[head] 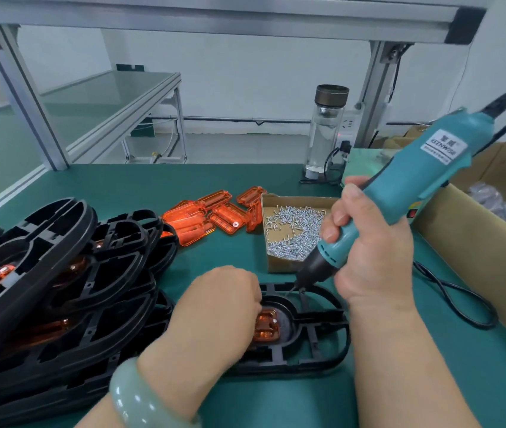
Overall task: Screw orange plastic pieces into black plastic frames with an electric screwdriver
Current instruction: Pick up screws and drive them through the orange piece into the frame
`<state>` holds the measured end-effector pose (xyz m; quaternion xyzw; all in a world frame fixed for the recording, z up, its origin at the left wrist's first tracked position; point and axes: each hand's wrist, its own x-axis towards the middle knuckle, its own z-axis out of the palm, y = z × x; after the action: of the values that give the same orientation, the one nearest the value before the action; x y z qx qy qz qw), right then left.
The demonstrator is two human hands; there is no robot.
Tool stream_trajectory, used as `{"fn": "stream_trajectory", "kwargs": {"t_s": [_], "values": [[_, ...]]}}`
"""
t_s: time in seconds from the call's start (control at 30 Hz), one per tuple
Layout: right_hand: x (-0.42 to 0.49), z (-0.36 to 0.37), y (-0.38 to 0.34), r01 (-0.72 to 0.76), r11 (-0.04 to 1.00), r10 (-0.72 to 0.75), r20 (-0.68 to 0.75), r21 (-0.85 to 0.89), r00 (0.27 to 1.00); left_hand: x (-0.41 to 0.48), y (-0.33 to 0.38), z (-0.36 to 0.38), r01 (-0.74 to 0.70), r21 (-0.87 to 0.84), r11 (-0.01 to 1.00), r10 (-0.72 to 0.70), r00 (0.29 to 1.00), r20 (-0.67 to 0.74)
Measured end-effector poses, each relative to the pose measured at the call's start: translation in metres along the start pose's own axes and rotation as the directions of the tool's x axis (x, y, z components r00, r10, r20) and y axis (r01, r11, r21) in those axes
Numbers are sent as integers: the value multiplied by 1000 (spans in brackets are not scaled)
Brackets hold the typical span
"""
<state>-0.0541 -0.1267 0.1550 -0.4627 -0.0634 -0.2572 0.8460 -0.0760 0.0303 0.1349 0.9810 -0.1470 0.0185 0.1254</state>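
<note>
Head camera looks down at a green table. 1 black frame lies flat at the near middle, with 1 orange piece sitting inside it.

The left hand rests on the frame with its fingers bent down onto the left edge of the orange piece. The fingertips are hidden, so I cannot tell if they pinch or just press. A pale green bangle is on that wrist.

The right hand grips a teal electric screwdriver, tilted, with its tip at the far part of the frame.

A small cardboard tray full of silver screws sits just behind the frame. Loose orange pieces lie left of the tray. A stack of black frames leans on the left. A clear bottle stands far back.
</note>
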Motion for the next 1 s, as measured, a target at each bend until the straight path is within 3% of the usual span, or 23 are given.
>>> {"fn": "stream_trajectory", "kwargs": {"t_s": [0.1, 0.2, 0.4, 0.57, 0.83, 1.0], "values": [[3, -2, 2, -16, 999, 15, -54, -29, 998, 20, 3, -11, -4, -88, 996, -6, 993, -117], [5, -4, 4, -47, 999, 44, -87, -27, 995, 51, 12, -12, -47, -134, 990, 30, 992, -126], [7, -7, 9, -182, 983, 184, -107, 31, 977, 109, 33, 4, -216, 82, 973, 205, 971, 119], [8, -6, 12, -244, 970, 242, -138, 7, 960, 125, 34, 15, -240, 225, 944, 187, 954, 234], [5, -2, 12, -250, 968, 251, -121, 27, 960, 134, 33, 20, -186, 163, 969, 165, 977, 136], [6, -4, 12, -242, 970, 241, -131, 12, 962, 124, 29, 17, -142, -48, 989, 144, 989, 31]]}}
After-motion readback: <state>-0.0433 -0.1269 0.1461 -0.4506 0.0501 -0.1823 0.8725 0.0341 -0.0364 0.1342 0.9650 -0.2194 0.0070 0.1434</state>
